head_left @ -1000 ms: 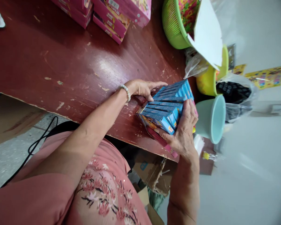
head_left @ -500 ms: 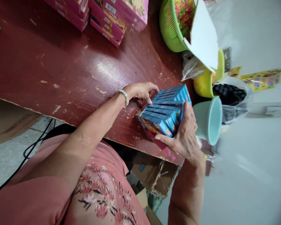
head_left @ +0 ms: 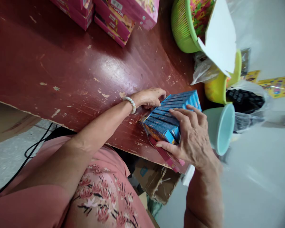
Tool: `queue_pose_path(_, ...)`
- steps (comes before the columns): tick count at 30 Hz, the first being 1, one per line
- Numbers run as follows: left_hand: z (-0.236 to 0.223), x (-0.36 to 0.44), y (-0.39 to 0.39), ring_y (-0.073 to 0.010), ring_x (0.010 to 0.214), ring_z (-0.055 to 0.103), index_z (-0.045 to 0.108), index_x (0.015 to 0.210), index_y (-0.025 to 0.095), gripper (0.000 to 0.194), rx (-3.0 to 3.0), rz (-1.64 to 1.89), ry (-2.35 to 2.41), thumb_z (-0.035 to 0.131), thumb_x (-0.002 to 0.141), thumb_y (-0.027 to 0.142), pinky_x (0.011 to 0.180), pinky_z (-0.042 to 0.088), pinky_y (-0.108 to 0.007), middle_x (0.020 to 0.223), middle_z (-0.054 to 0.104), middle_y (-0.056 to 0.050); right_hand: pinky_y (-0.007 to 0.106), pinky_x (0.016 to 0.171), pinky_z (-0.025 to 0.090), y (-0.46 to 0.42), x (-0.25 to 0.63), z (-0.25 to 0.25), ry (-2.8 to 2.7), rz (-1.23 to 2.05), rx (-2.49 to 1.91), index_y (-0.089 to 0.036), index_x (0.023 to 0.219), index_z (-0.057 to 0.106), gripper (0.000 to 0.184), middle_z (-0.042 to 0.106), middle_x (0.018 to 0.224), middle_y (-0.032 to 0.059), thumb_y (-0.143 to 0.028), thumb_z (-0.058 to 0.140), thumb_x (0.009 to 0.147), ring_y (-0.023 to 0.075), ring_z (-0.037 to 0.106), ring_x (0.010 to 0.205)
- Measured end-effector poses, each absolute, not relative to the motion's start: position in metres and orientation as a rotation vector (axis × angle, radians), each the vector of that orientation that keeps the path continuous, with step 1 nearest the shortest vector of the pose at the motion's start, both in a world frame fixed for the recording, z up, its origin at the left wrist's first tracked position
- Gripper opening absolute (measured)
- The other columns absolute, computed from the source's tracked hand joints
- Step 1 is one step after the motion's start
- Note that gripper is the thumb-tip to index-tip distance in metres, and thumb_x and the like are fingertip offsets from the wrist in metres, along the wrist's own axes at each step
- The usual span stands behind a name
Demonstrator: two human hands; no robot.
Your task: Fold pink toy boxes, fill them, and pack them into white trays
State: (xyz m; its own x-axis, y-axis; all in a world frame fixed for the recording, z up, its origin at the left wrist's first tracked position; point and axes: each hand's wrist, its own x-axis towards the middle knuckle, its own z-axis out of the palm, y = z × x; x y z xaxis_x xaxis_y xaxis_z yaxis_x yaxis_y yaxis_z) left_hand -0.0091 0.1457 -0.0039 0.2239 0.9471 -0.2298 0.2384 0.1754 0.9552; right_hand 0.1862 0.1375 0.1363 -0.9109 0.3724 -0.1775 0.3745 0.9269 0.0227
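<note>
Packs [head_left: 180, 98]: a row of thin blue boxes set side by side in an opened case, on the red table [head_left: 68, 69] near its edge, close to the teal tub [head_left: 225, 129]. Pink flap [head_left: 165, 155] hangs off the case at the person's side.

Right hand [head_left: 193, 136]: spread, back of hand up, fingers lying over the pack tops, thumb reaching out near the flap. Can't tell if it presses or only rests.

Left hand [head_left: 149, 97], bracelet [head_left: 130, 104] at wrist: fingers curled at the opposite end of the row, by the case edge. Fingertips partly hidden, so can't confirm a grip.

Around: pink boxes [head_left: 114, 23] stacked on the table, well apart from the packs. Green basket [head_left: 182, 28] with a white board [head_left: 220, 38] leaning across it; yellow basket [head_left: 213, 88] between it and the tub. Torn carton [head_left: 154, 180] below the table edge.
</note>
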Motion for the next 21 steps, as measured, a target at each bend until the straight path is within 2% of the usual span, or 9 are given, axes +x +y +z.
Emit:
queue_pose_path(2, -0.003, -0.010, 0.147, -0.0150, 0.062, 0.063, 0.067, 0.124, 0.017, 0.046, 1.342, 0.774, 1.284, 0.069, 0.079, 0.014, 0.053, 0.043, -0.026, 0.099, 0.074, -0.006, 0.063, 0.107, 0.041, 0.144, 0.180, 0.140, 2.893, -0.044, 0.510, -0.019, 0.135, 0.061, 0.080, 0.068, 0.132, 0.0182, -0.083, 0.056, 0.089, 0.0455, 0.053, 0.135)
queue_pose_path(5, -0.006, -0.009, 0.151, -0.0167, 0.066, 0.066, 0.068, 0.122, 0.018, 0.047, 1.345, 0.782, 1.318, 0.070, 0.075, 0.014, 0.058, 0.046, -0.027, 0.095, 0.075, -0.005, 0.062, 0.106, 0.036, 0.154, 0.169, 0.144, 2.866, -0.005, 0.456, -0.024, 0.121, 0.071, 0.067, 0.076, 0.122, 0.0128, -0.081, 0.048, 0.094, 0.0439, 0.057, 0.131)
queue_pose_path(7, -0.010, -0.008, 0.155, -0.0181, 0.069, 0.067, 0.070, 0.117, 0.018, 0.045, 1.333, 0.785, 1.343, 0.071, 0.072, 0.014, 0.061, 0.047, -0.028, 0.094, 0.075, -0.006, 0.061, 0.106, 0.033, 0.161, 0.162, 0.144, 2.853, -0.001, 0.408, -0.025, 0.117, 0.074, 0.069, 0.078, 0.115, 0.0111, -0.083, 0.043, 0.095, 0.0422, 0.059, 0.127)
queue_pose_path(11, -0.019, -0.003, 0.162, -0.0222, 0.074, 0.069, 0.073, 0.101, 0.019, 0.034, 1.324, 0.808, 1.356, 0.073, 0.067, 0.017, 0.065, 0.049, -0.032, 0.094, 0.075, -0.006, 0.050, 0.092, 0.041, 0.170, 0.154, 0.140, 2.785, -0.064, 0.345, -0.023, 0.114, 0.077, 0.079, 0.079, 0.110, 0.0125, -0.087, 0.035, 0.094, 0.0350, 0.064, 0.107)
queue_pose_path(14, -0.022, -0.002, 0.164, -0.0224, 0.076, 0.070, 0.073, 0.099, 0.021, 0.033, 1.328, 0.813, 1.371, 0.075, 0.066, 0.020, 0.066, 0.050, -0.032, 0.092, 0.074, -0.005, 0.048, 0.088, 0.043, 0.173, 0.153, 0.134, 2.761, -0.102, 0.344, -0.021, 0.109, 0.078, 0.085, 0.078, 0.107, 0.0128, -0.089, 0.030, 0.093, 0.0335, 0.062, 0.101)
queue_pose_path(17, -0.021, -0.004, 0.163, -0.0182, 0.069, 0.067, 0.072, 0.103, 0.022, 0.037, 1.290, 0.799, 1.357, 0.077, 0.066, 0.022, 0.061, 0.048, -0.028, 0.090, 0.075, -0.004, 0.052, 0.093, 0.042, 0.173, 0.155, 0.127, 2.801, -0.123, 0.370, -0.020, 0.103, 0.078, 0.088, 0.077, 0.108, 0.0128, -0.090, 0.024, 0.093, 0.0347, 0.062, 0.103)
queue_pose_path(21, -0.016, -0.006, 0.160, -0.0176, 0.070, 0.067, 0.072, 0.101, 0.020, 0.031, 1.244, 0.789, 1.303, 0.073, 0.071, 0.018, 0.060, 0.049, -0.027, 0.092, 0.075, -0.004, 0.060, 0.107, 0.034, 0.174, 0.156, 0.114, 2.855, -0.145, 0.427, -0.023, 0.110, 0.078, 0.089, 0.072, 0.128, 0.0114, -0.089, 0.019, 0.094, 0.0394, 0.056, 0.126)
